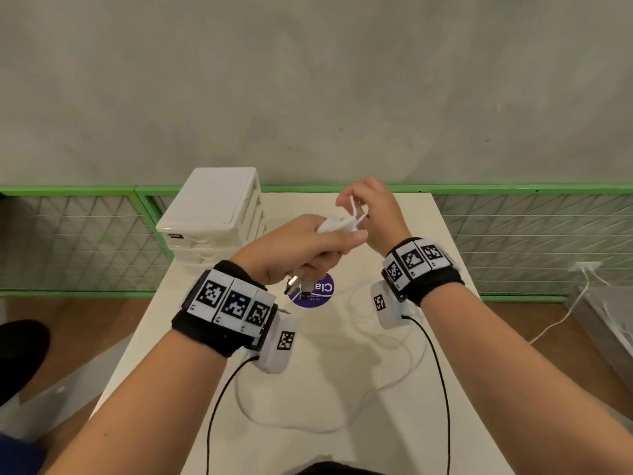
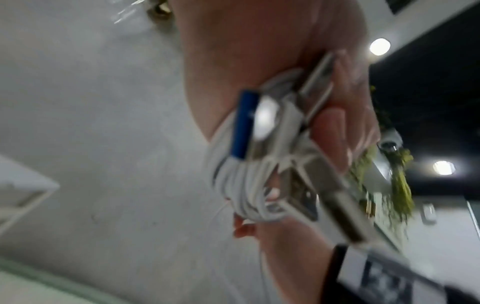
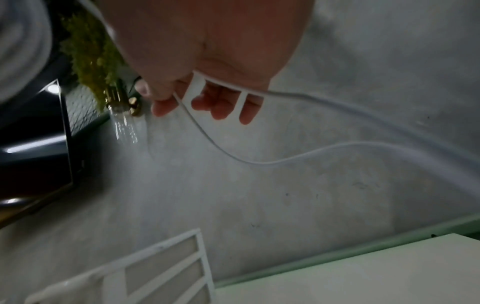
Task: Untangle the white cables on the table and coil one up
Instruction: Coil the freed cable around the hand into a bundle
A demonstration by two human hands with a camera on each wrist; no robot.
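My left hand (image 1: 308, 246) is raised above the table and grips a bundle of coiled white cable (image 1: 337, 225). In the left wrist view the coil (image 2: 244, 185) wraps tightly beside my fingers, with USB plugs (image 2: 315, 86) sticking out. My right hand (image 1: 368, 207) is just beyond the left one and pinches a loop of the cable's free end (image 1: 356, 209). The right wrist view shows that strand (image 3: 249, 160) running from my fingers (image 3: 221, 102) in a long curve. Another loose white cable (image 1: 383, 337) lies spread on the white table (image 1: 445, 423) below my wrists.
A white plastic drawer unit (image 1: 215, 214) stands at the table's back left. A round purple sticker (image 1: 313, 293) lies on the table under my left hand. Green mesh panels (image 1: 85, 241) run behind the table. Black wrist-camera leads (image 1: 438, 389) hang over the table.
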